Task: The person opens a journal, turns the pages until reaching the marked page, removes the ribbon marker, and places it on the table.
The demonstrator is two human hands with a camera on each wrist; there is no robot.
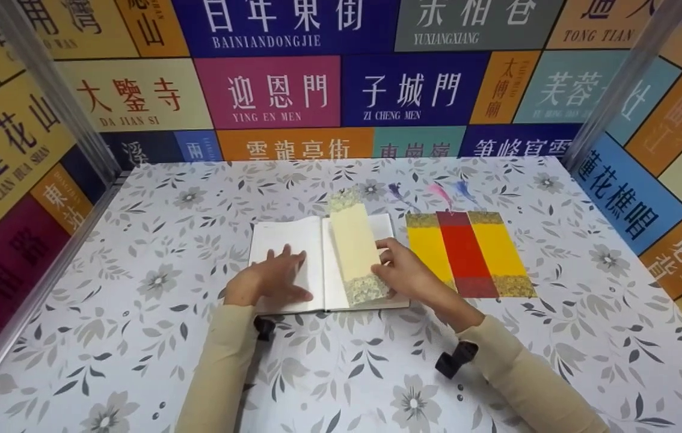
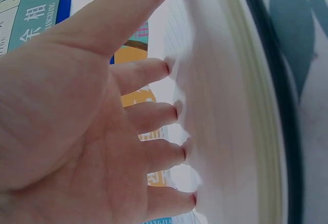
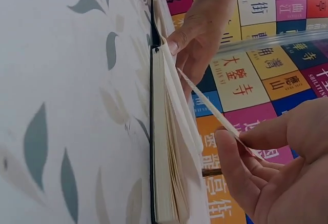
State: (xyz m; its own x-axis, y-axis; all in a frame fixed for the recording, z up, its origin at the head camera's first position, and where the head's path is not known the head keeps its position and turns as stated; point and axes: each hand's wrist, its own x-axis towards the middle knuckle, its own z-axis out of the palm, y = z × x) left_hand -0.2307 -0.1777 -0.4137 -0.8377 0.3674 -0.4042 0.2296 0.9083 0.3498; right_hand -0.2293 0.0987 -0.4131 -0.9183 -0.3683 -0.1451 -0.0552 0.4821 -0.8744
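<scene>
An open book (image 1: 287, 236) with pale pages and a dark cover lies on the table. My left hand (image 1: 278, 275) rests with spread fingers on its left page; in the left wrist view, the fingertips (image 2: 177, 112) touch the paper. Over the right page, my right hand (image 1: 404, 267) holds a cream bookmark (image 1: 351, 240) with patterned bands at both ends. Seen from the right wrist, thumb and fingers pinch one long edge of the bookmark (image 3: 207, 101), which slants up from the book (image 3: 163, 142).
Right of the book lie a yellow bookmark (image 1: 425, 243), a red one (image 1: 467, 249) and another yellow one (image 1: 500, 246), side by side with tassels (image 1: 439, 192) at the far end. Flower-patterned cloth (image 1: 160, 279) covers the table. Panels with signs (image 1: 281, 90) stand around it.
</scene>
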